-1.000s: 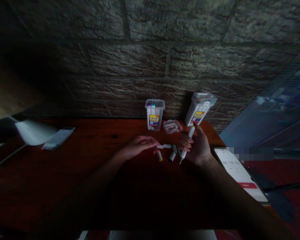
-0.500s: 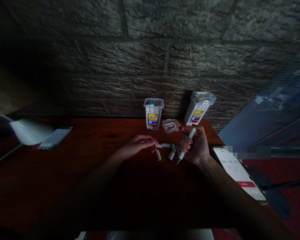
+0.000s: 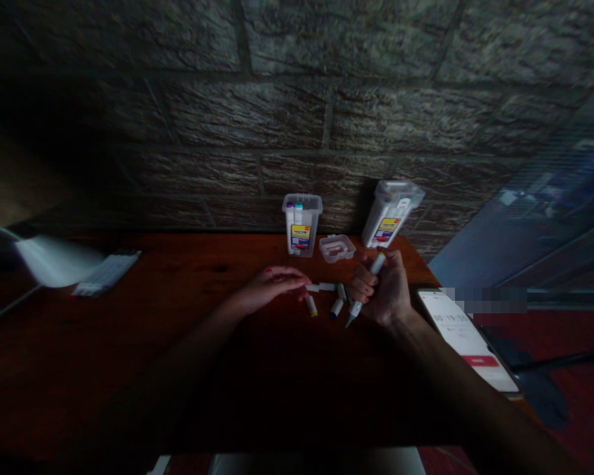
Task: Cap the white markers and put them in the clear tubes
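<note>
My right hand (image 3: 383,290) is wrapped round a white marker (image 3: 376,264). The marker slants, its yellow end up by the thumb and its grey tip down to the left, just above the table. My left hand (image 3: 277,287) has its fingertips together on a thin white piece (image 3: 313,287), perhaps a marker part. Between the hands lie short white pieces that look like marker caps: one with a yellow end (image 3: 311,306), one with a blue end (image 3: 336,309) and one with a green end (image 3: 341,292). Another white piece (image 3: 327,287) lies near them.
Behind the hands stand an open clear marker box (image 3: 303,224) with several markers and a closed box (image 3: 392,214). A clear lid (image 3: 336,248) lies between them. A phone (image 3: 468,343) lies right, a pack of pens (image 3: 107,272) left. A brick wall (image 3: 297,119) rises behind the wooden table (image 3: 188,264).
The whole view has shifted slightly. Both hands keep their hold and show almost no movement of their own.
</note>
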{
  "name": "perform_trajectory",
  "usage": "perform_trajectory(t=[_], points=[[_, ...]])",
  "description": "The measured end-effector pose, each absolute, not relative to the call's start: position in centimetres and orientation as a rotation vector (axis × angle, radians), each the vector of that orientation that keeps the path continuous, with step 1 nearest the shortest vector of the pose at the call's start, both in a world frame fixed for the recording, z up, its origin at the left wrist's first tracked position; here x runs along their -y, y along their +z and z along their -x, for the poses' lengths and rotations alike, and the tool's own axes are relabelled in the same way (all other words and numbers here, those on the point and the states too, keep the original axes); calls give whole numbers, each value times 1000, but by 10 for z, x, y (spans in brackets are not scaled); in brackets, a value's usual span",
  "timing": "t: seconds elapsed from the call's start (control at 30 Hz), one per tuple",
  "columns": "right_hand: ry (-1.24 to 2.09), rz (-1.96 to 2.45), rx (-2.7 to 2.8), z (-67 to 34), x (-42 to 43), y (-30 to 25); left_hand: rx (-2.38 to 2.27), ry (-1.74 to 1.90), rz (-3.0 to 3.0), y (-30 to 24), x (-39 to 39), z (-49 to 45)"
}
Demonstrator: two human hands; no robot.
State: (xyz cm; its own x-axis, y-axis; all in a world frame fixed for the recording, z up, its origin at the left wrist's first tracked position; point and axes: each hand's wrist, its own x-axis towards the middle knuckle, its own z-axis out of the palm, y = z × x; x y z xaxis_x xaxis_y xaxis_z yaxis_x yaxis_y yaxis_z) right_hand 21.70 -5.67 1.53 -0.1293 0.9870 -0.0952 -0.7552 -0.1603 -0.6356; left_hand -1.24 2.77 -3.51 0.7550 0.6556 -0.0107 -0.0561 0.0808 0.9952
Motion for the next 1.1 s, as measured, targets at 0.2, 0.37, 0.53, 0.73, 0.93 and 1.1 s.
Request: perform_trajectory(t=[0.2,0.37,0.53,0.73,0.93,1.1], points=[[1641,578,523,-218,52,8,-525,564,-1401,-36,-29,13],[1688,553,535,-212,49,7,-527,569,-1380,-35,-28,12],[1715,533,550,-204,51,9,-518,569,-1406,-36,-29,12],[1693,519,546,-204,49,9,-519,569,-1400,-35,-29,13],[1598,565,539,-202,50,10,-542,565,-1395,-34,-28,12],[1569,614,536,-202,50,11,-530,567,-1393,-36,-29,13]])
